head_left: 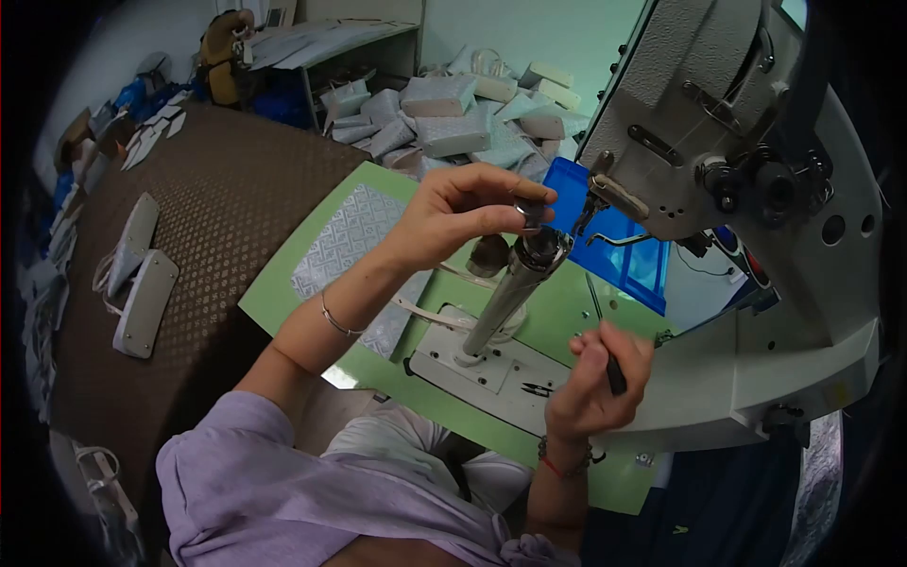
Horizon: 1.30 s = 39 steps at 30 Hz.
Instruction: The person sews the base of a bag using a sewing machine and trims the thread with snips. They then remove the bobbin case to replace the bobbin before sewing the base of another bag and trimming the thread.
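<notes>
My left hand [463, 215] is raised beside the top of the sewing machine's post [501, 298], thumb and fingers pinching a small shiny round metal part [531, 212]. That part sits close over the open round hook area [541, 248] at the post's top. Lower and to the right, my right hand [605, 383] is closed around a slim tool with a black handle [616, 375]; its working end is mostly hidden by my fingers. The machine head [680, 123] with its presser foot [588, 210] hangs just right of the post.
Small thread snips [539, 388] lie on the white machine base [472, 364]. A silver patterned panel [354, 246] and pale straps [435, 314] rest on the green tabletop [283, 298]. Behind the post stands a blue bin [567, 180]. Bags [444, 113] are heaped at the back.
</notes>
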Available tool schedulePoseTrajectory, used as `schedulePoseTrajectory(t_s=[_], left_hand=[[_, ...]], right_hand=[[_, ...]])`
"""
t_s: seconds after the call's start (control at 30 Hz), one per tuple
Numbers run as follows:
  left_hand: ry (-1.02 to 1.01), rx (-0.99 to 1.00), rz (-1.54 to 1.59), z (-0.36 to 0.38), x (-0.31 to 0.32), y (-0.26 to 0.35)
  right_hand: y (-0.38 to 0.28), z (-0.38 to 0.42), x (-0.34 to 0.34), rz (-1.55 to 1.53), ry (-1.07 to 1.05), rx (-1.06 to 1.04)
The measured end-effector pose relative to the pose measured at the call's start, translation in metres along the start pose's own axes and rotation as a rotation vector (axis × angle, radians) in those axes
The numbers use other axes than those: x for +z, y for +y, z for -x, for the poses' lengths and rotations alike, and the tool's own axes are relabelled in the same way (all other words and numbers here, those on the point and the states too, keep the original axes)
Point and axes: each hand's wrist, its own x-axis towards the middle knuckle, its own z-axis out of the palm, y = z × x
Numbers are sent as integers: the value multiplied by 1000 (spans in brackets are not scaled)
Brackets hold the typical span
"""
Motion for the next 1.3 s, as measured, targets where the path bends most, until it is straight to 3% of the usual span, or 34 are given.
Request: schedulePoseTrajectory(t_s=[0.03,0.1,0.23,0.3,0.33,0.37,0.43,0.5,0.53,0.6,0.63,0.7,0.83,0.87,0.9,0.93,0.97,1.0,1.03,1.07,1.13,1.23,1.3], left_hand=[[-9,-8,-26,5,1,5],[-21,-29,289,14,9,9],[-54,36,261,45,40,12],[-169,46,257,70,59,-6],[-230,33,235,85,72,-19],[-226,-147,179,101,93,-34],[-220,-520,50,134,134,-69],[-257,-817,5,169,169,-111],[-294,-922,13,187,177,-130],[-388,-971,34,211,194,-153],[-452,-1009,-41,217,201,-162],[-450,-988,-5,219,222,-177],[-441,-922,-32,209,259,-211],[-439,-928,-30,203,272,-218],[-468,-801,-76,197,286,-226],[-494,-674,-123,190,299,-234],[-489,-686,-123,184,312,-241],[-574,-530,-228,178,324,-248],[-658,-367,-329,174,334,-256],[-658,-375,-327,174,341,-265],[-745,-282,-363,175,350,-280],[-588,-364,-292,166,358,-287],[-583,-414,-287,163,351,-283]], right_hand=[[-1,13,-10,4,-3,6],[2,48,-38,7,-2,21],[8,144,-100,301,245,385],[24,197,-141,501,486,550],[27,218,-166,681,413,628],[32,238,-188,828,328,720],[54,293,-215,817,332,1004],[76,328,-230,944,164,952],[87,334,-237,951,194,977],[110,338,-247,1208,-46,827],[121,338,-251,1205,-31,842],[138,337,-256,1240,-191,898],[128,321,-259,1145,-191,896],[121,321,-256,948,58,869],[114,320,-252,744,298,830],[100,308,-248,743,292,836],[81,292,-243,294,690,1104],[68,287,-241,-203,1074,1316],[71,312,-239,-671,1139,1237],[70,307,-243,-668,1143,1245],[73,296,-252,-967,1210,1170],[114,321,-274,-761,1182,1252],[137,295,-303,-27,721,1330]])
